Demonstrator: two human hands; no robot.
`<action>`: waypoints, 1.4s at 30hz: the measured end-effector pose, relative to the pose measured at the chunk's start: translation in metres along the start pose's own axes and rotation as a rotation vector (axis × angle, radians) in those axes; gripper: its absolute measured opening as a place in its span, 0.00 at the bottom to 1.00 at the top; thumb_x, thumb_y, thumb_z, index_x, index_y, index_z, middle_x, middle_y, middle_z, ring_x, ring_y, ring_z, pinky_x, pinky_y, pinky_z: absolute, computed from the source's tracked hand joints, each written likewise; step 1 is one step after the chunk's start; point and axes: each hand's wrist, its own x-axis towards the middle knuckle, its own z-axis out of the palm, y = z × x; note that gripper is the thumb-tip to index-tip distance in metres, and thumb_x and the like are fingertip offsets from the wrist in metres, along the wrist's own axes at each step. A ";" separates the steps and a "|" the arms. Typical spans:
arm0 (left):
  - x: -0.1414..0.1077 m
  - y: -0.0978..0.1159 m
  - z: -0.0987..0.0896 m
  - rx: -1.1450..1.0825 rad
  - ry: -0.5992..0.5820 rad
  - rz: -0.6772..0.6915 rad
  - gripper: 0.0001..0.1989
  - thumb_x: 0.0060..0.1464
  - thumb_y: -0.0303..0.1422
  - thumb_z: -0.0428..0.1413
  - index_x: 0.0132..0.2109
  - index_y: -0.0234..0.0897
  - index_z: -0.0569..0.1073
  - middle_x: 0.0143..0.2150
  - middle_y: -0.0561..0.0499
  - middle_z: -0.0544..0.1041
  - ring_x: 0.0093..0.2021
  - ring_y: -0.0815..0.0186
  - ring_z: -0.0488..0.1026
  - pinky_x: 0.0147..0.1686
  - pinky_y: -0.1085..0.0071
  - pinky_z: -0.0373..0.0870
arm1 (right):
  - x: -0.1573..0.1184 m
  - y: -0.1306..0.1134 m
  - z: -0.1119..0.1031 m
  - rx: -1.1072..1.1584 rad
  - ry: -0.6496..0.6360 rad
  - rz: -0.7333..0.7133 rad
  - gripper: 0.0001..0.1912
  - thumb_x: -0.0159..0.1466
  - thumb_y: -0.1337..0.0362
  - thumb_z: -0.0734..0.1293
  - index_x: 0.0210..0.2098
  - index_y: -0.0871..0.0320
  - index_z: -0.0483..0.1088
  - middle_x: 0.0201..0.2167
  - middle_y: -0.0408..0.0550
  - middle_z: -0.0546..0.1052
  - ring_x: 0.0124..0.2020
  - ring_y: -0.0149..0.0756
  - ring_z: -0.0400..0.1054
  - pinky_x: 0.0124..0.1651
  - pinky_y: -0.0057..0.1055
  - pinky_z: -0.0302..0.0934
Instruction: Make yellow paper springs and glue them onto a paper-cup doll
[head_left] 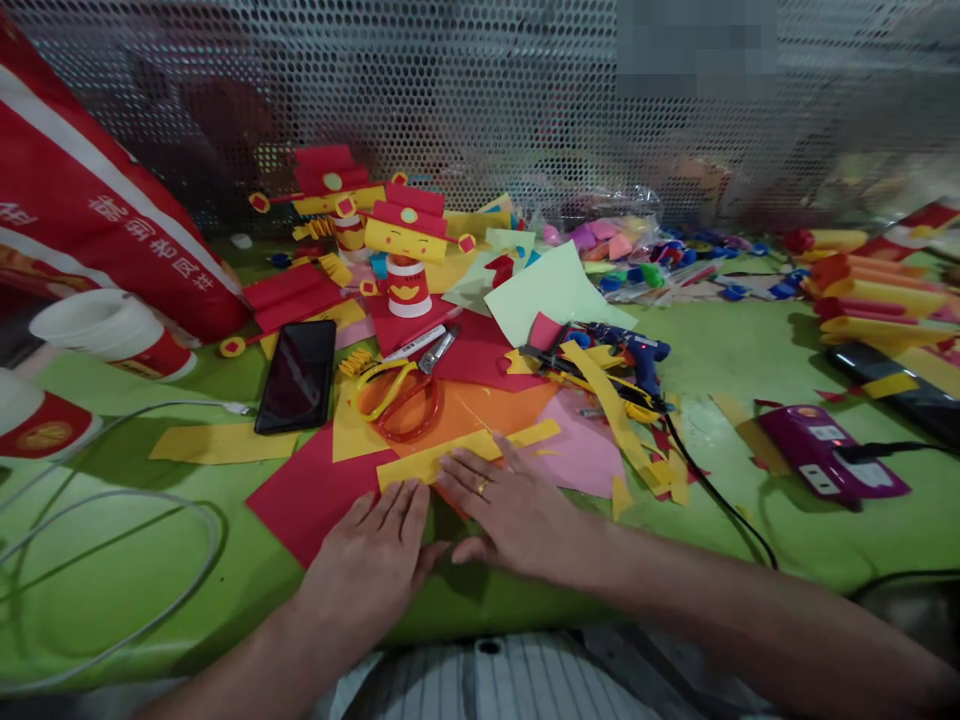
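A yellow paper strip (450, 456) lies slantwise over red paper (300, 495) and orange paper (480, 405). Flat on its left part rest the fingertips of my left hand (375, 550), which reach over its lower edge. My right hand (517, 505), with a ring on one finger, lies with its fingers stretched over the middle of the strip. The two thumbs point toward each other below the strip. Just above the hands are scissors (409, 400) with yellow and red handles.
A black phone (296, 378) and paper cups (112, 330) are at the left. Paper figures (405, 245) stand at the back. To the right are a blue glue gun (637, 352), its black cord, yellow scraps and a purple power socket (832, 455). A white cable curls at lower left.
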 end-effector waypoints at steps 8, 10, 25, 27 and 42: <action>-0.008 -0.004 0.006 -0.132 0.003 -0.079 0.20 0.61 0.34 0.39 0.50 0.31 0.72 0.45 0.39 0.78 0.43 0.57 0.76 0.41 0.60 0.72 | -0.047 0.041 0.001 -0.051 -0.007 0.304 0.25 0.66 0.51 0.52 0.57 0.55 0.61 0.58 0.51 0.64 0.60 0.41 0.57 0.62 0.53 0.42; -0.008 -0.003 0.006 -0.127 0.004 -0.082 0.20 0.61 0.35 0.40 0.50 0.31 0.71 0.46 0.40 0.77 0.43 0.57 0.76 0.42 0.60 0.72 | -0.056 0.048 0.001 -0.046 0.006 0.354 0.26 0.66 0.53 0.50 0.57 0.59 0.61 0.58 0.53 0.64 0.59 0.42 0.57 0.61 0.55 0.42; 0.009 0.009 -0.016 -0.013 -0.201 -0.077 0.18 0.56 0.34 0.50 0.53 0.35 0.70 0.47 0.38 0.77 0.43 0.53 0.76 0.39 0.58 0.71 | -0.061 0.055 -0.003 -0.133 0.083 0.301 0.21 0.66 0.58 0.53 0.53 0.57 0.66 0.54 0.52 0.69 0.56 0.42 0.63 0.63 0.54 0.40; 0.019 0.011 -0.024 -0.035 -0.251 -0.084 0.18 0.55 0.33 0.52 0.53 0.36 0.69 0.42 0.40 0.78 0.39 0.54 0.76 0.36 0.59 0.72 | -0.058 0.055 -0.004 -0.150 0.097 0.281 0.21 0.66 0.59 0.53 0.52 0.59 0.67 0.52 0.54 0.72 0.55 0.43 0.64 0.62 0.53 0.42; 0.068 0.009 -0.006 -0.147 -0.212 0.040 0.10 0.58 0.29 0.48 0.41 0.33 0.73 0.34 0.45 0.73 0.37 0.60 0.72 0.29 0.69 0.69 | -0.034 0.055 -0.019 -0.139 0.152 0.199 0.16 0.63 0.63 0.59 0.47 0.61 0.70 0.45 0.54 0.76 0.48 0.42 0.68 0.55 0.45 0.56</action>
